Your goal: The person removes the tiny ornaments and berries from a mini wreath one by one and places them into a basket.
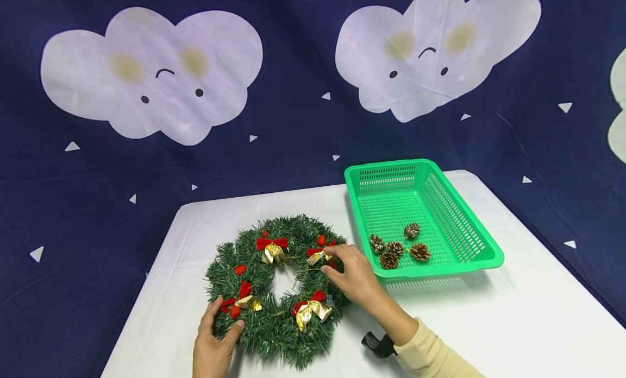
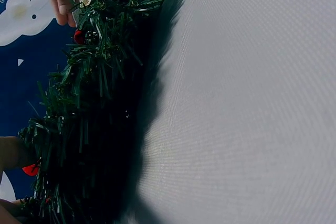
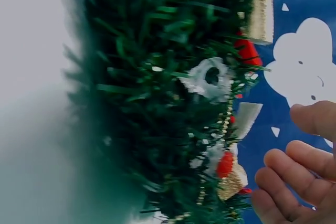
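1. Spread, our left hand (image 1: pixel 213 346) touches the wreath (image 1: pixel 266 334); half-open, our right hand (image 1: pixel 359 280) holds nothing beside a bow (image 1: pixel 317 256).
2. Flat on the table (image 1: pixel 161 313), it looks light, springy; we'd best grasp its rim (image 1: pixel 222 277).

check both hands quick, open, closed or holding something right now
Left hand: open, resting on the wreath at its left side.
Right hand: open, over the upper-right bow, no hold visible.

Cloud-patterned cloth (image 1: pixel 293 161) behind the table (image 1: pixel 528 318) suggests a makeshift studio.
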Motion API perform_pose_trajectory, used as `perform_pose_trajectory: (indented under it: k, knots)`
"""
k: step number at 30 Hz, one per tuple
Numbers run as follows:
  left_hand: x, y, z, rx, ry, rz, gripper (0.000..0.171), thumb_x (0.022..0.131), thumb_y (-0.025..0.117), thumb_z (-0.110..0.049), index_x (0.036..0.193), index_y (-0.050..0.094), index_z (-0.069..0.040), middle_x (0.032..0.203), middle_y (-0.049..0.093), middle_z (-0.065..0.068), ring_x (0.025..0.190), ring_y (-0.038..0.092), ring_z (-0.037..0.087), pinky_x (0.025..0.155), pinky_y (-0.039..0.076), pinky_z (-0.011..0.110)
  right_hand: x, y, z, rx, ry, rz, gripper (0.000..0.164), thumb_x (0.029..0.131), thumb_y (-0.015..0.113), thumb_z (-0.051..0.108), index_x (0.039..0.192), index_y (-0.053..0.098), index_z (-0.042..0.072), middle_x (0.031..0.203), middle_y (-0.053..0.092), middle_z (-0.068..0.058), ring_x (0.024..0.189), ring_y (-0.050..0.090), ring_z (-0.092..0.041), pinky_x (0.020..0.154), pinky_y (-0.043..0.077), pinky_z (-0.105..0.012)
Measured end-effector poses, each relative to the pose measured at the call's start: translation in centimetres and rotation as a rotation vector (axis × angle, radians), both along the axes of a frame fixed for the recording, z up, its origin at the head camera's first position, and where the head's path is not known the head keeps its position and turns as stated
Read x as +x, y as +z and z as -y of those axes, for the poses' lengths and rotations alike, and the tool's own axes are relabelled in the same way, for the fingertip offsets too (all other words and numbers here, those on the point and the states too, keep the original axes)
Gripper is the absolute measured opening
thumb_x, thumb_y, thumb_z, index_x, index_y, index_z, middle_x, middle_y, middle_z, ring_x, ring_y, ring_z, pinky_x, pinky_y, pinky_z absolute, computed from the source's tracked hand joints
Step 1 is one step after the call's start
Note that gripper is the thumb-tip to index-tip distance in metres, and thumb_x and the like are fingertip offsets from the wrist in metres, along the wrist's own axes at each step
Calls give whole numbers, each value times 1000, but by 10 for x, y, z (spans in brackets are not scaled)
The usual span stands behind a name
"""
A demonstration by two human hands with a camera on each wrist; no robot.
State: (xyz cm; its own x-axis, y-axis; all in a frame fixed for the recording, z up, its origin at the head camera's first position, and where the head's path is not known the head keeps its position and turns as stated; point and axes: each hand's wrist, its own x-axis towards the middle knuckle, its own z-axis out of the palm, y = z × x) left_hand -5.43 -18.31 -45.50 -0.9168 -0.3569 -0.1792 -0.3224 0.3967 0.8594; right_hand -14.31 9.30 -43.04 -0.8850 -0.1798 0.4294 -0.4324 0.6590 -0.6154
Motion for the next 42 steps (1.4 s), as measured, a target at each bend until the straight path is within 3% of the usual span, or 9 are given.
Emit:
perform_pose_trajectory:
  k: [16,26,42]
  knots:
    - [0,0,0,9,-6,-1,79,87,66,-22,151,21,-11,158,3,24,145,5,46,110,16,68,-5,-27,4,102,-66,-173,34,72,80,17,103,69,7,93,68,-4,83,57,-17,71,51,-30]
    - [0,0,0,7,-5,-1,79,87,66,-21,151,21,-12,158,3,24,145,5,46,110,16,68,-6,-36,-1,87,-88,-118,31,75,77,14,104,68,7,98,68,-4,88,55,-17,75,51,-30]
    - [0,1,0,10,-6,-6,79,86,66,-22,151,22,-11,158,4,23,145,6,45,110,16,67,-8,-43,-3,100,-83,-90,28,75,77,13,101,70,8,97,68,-4,84,53,-14,70,50,-27]
